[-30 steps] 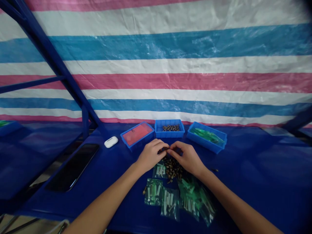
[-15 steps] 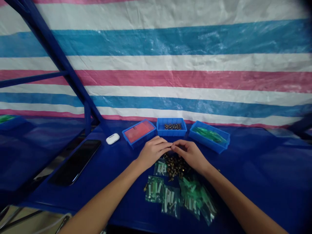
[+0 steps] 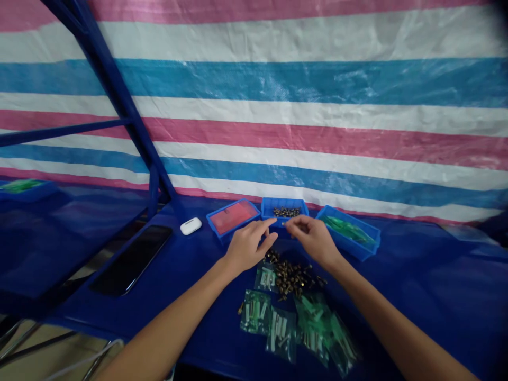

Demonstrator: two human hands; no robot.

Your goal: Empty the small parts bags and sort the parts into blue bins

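Note:
My right hand (image 3: 316, 242) pinches a small screw (image 3: 283, 224) at its fingertips, just in front of the middle blue bin (image 3: 266, 209). My left hand (image 3: 246, 246) faces it with thumb and index finger apart and nothing visible between them. Below both hands lies a loose heap of brass-coloured screws (image 3: 292, 278). Several clear bags (image 3: 255, 312) with white and green plugs and metal pieces are spread on the near side of that heap. More screws (image 3: 286, 211) fill part of the middle bin.
A blue bin (image 3: 213, 226) holding a flat red piece stands left of the middle one. Green bags fill the right bin (image 3: 359, 253). A black phone (image 3: 133, 259) and a white earbud case (image 3: 191, 226) rest on the blue table (image 3: 420, 296). A blue metal frame (image 3: 130, 119) rises at left.
My hands have moved apart, the left thumb and index finger opening. My right hand has drawn away with the small screw. The view has shifted slightly.

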